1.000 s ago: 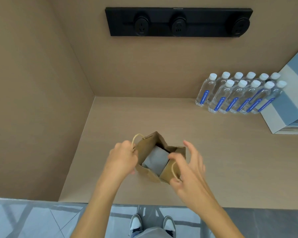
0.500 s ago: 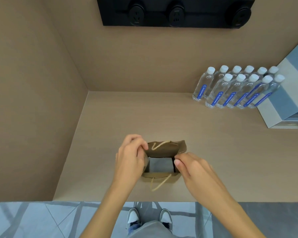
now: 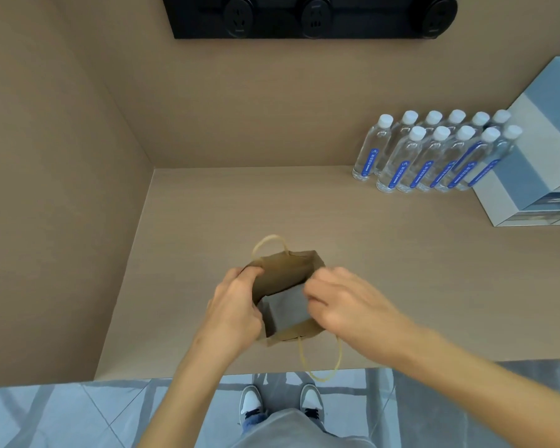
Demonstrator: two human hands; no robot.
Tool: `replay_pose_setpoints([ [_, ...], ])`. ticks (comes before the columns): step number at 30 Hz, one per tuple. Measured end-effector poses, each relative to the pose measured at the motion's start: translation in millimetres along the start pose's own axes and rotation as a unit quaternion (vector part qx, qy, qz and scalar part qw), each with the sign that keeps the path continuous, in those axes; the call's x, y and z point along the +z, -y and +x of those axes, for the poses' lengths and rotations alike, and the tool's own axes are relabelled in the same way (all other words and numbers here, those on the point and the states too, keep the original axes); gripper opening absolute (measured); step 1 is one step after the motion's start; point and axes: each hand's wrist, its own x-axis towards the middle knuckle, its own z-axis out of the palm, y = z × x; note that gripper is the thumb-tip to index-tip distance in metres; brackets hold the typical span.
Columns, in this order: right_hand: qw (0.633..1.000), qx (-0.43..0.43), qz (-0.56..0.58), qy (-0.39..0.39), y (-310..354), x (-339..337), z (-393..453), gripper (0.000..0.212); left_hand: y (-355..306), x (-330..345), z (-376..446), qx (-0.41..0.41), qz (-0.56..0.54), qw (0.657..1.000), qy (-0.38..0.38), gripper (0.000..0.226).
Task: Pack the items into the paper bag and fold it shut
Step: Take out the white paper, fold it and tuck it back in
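Observation:
A small brown paper bag (image 3: 282, 273) with cord handles stands near the front edge of the beige table (image 3: 385, 253), its mouth open toward me. A grey flat item (image 3: 286, 307) lies inside it. My left hand (image 3: 236, 305) pinches the bag's left side wall. My right hand (image 3: 343, 299) grips the right side wall at the rim. One cord handle (image 3: 324, 360) hangs over the table's front edge; the other arches up behind the bag.
Several water bottles (image 3: 434, 153) with blue labels stand at the back right beside a blue and white box (image 3: 537, 163). A brown wall (image 3: 46, 189) closes the left side. A black socket strip (image 3: 307, 14) is on the back wall.
The bag has turned and tilted, so its mouth gapes wider and the far wall stands taller. Both hands stay on its sides. The near handle now hangs over the table edge.

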Motion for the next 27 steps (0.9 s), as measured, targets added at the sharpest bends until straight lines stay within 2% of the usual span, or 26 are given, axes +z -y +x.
replay_pose_setpoints([
  [2, 0.983, -0.106, -0.124, 0.083, -3.9, -6.6, 6.6, 0.018, 0.4, -3.1, 1.9, 0.012, -0.017, 1.000, 0.005, 0.063],
  [3, 0.968, -0.109, -0.170, 0.147, -5.8, -6.7, 11.8, 0.019, 0.6, -4.4, 2.5, 0.017, -0.021, 1.000, 0.009, 0.064],
  [5, 0.950, -0.100, -0.205, 0.214, -4.9, -2.1, 30.4, 0.018, 1.4, -3.4, 3.2, 0.026, -0.031, 0.999, 0.019, 0.067],
  [8, 0.935, -0.055, -0.160, 0.313, 8.6, 21.5, 67.2, 0.032, -0.7, 1.6, 2.9, 0.045, -0.046, 0.998, 0.025, 0.071],
  [11, 0.890, 0.013, -0.055, 0.453, 18.1, 48.9, 91.8, 0.053, -0.5, 6.5, 5.4, 0.051, -0.061, 0.997, 0.014, 0.071],
  [12, 0.881, 0.024, -0.032, 0.472, 19.1, 54.5, 96.4, 0.055, -0.1, 8.4, 5.8, 0.054, -0.064, 0.996, 0.010, 0.071],
  [16, 0.885, 0.027, -0.012, 0.464, 18.5, 66.9, 110.4, 0.043, 2.3, 13.5, 6.5, 0.055, -0.076, 0.996, 0.008, 0.073],
  [19, 0.888, 0.017, 0.003, 0.459, 16.0, 81.2, 118.5, 0.041, 7.8, 11.7, 6.9, 0.043, -0.080, 0.996, 0.001, 0.073],
  [23, 0.911, 0.013, 0.012, 0.412, 13.1, 96.3, 115.3, 0.035, 12.4, 8.7, 6.7, 0.052, -0.092, 0.994, 0.003, 0.070],
  [27, 0.926, 0.058, 0.093, 0.361, 8.8, 72.7, 105.1, 0.020, 12.2, 4.1, 8.6, 0.058, -0.090, 0.994, -0.003, 0.065],
])
